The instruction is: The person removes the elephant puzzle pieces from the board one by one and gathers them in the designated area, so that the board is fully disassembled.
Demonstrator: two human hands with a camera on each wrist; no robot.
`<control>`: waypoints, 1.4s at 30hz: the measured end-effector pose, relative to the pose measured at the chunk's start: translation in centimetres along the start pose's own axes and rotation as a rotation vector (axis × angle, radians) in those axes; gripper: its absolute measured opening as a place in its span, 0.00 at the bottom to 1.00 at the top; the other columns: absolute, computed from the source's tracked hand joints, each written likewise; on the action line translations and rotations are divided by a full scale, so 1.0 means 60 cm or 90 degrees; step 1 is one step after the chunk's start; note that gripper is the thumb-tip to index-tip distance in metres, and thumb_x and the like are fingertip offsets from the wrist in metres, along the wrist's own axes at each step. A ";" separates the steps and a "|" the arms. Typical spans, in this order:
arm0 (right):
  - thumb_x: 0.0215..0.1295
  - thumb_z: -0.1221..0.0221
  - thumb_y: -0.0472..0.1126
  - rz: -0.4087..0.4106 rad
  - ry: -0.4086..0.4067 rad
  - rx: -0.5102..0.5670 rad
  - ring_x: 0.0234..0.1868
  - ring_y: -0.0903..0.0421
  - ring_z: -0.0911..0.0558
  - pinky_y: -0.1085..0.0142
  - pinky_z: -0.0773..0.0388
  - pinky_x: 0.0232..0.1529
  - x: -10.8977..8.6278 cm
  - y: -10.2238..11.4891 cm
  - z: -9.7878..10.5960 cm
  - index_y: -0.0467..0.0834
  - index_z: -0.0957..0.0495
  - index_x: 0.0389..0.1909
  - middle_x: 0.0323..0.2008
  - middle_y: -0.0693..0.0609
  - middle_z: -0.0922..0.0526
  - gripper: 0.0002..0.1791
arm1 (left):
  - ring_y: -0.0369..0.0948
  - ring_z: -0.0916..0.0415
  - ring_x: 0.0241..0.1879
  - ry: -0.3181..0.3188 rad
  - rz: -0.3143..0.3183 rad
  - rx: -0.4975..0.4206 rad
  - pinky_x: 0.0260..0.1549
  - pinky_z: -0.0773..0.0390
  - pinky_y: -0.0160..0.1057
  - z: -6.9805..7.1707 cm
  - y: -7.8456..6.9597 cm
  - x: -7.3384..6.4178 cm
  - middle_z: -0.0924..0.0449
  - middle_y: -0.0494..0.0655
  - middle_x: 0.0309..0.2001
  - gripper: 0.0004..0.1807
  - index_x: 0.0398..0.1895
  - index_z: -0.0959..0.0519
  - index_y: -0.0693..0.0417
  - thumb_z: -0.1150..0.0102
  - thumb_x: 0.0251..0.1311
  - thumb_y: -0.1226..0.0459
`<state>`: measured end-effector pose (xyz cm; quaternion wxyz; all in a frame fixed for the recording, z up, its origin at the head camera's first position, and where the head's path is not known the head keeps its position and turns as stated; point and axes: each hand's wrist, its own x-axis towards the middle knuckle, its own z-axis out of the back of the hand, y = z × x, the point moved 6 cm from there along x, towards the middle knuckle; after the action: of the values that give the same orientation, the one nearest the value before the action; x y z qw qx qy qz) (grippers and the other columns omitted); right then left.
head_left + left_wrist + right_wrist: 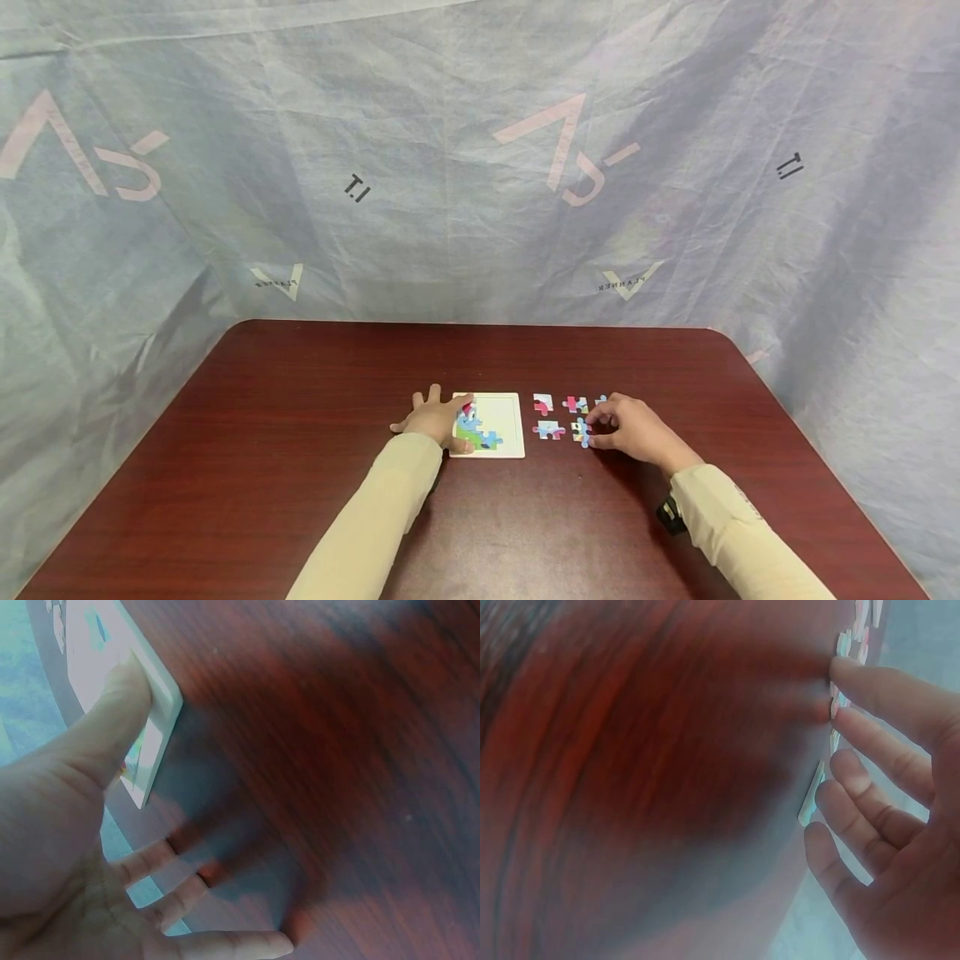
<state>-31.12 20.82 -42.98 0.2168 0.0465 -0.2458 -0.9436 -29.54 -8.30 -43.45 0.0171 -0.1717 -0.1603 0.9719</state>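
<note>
My left hand [431, 419] is spread at the left edge of a white puzzle board [504, 423], its thumb lying on the frame. In the left wrist view, the other fingers [232, 945] reach out over the table. The board's left and lower parts bear joined pieces [471, 429] in blue and green. To the right, my right hand [633, 429] pinches a blue-and-white puzzle piece [581, 432] between thumb and index finger, at table level. Partly hidden behind this hand is another piece [601, 401].
Between board and right hand lie loose puzzle pieces: a red-and-white one [542, 404], a pink-and-white one [550, 430] and a red-and-blue one [574, 405]. The dark red table [300, 375] ends at a hanging grey cloth [450, 250].
</note>
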 end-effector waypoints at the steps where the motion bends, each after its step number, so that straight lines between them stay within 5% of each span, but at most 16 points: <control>1: 0.57 0.26 0.39 0.001 0.000 -0.001 0.35 0.53 0.27 0.59 0.28 0.36 0.000 0.000 0.000 0.45 0.13 0.39 0.34 0.52 0.26 0.10 | 0.65 0.58 0.77 -0.001 0.000 0.000 0.53 0.36 0.80 0.000 0.000 0.000 0.55 0.62 0.80 0.49 0.79 0.39 0.36 0.24 0.53 0.53; 15: 0.58 0.26 0.42 -0.003 -0.007 0.027 0.37 0.54 0.26 0.58 0.26 0.39 -0.001 0.001 0.006 0.43 0.14 0.44 0.37 0.52 0.23 0.14 | 0.65 0.59 0.77 -0.002 -0.001 -0.010 0.53 0.37 0.80 0.005 -0.002 -0.008 0.55 0.62 0.80 0.50 0.79 0.39 0.37 0.24 0.54 0.54; 27: 0.59 0.26 0.42 0.059 -0.029 0.100 0.32 0.59 0.27 0.67 0.28 0.32 0.009 0.041 -0.004 0.41 0.14 0.43 0.33 0.49 0.21 0.14 | 0.65 0.58 0.77 -0.004 0.002 -0.012 0.54 0.37 0.81 0.004 -0.001 -0.003 0.55 0.62 0.80 0.49 0.79 0.38 0.36 0.24 0.53 0.54; 30: 0.58 0.26 0.43 0.056 -0.024 0.114 0.32 0.56 0.26 0.67 0.28 0.32 0.012 0.048 -0.009 0.42 0.14 0.43 0.32 0.50 0.20 0.15 | 0.65 0.58 0.77 -0.005 0.002 -0.011 0.54 0.37 0.81 0.005 -0.001 -0.003 0.55 0.62 0.79 0.49 0.79 0.38 0.36 0.24 0.53 0.54; 35: 0.58 0.26 0.43 0.066 -0.002 0.155 0.47 0.43 0.19 0.67 0.26 0.34 0.017 0.062 -0.018 0.40 0.13 0.45 0.35 0.52 0.17 0.17 | 0.65 0.58 0.77 -0.003 0.003 -0.006 0.54 0.37 0.80 0.005 0.000 -0.002 0.55 0.62 0.79 0.50 0.79 0.39 0.36 0.24 0.53 0.53; 42: 0.60 0.27 0.42 0.105 0.018 0.180 0.33 0.59 0.22 0.68 0.25 0.34 0.021 0.085 -0.030 0.38 0.15 0.47 0.35 0.51 0.17 0.17 | 0.65 0.57 0.77 -0.004 0.000 0.004 0.53 0.35 0.80 0.004 -0.001 -0.003 0.54 0.62 0.79 0.50 0.79 0.39 0.36 0.24 0.53 0.53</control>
<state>-29.95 15.47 -42.07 0.2879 0.0697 -0.3761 -0.8779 -29.42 -8.33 -43.17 0.0169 -0.1688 -0.1574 0.9729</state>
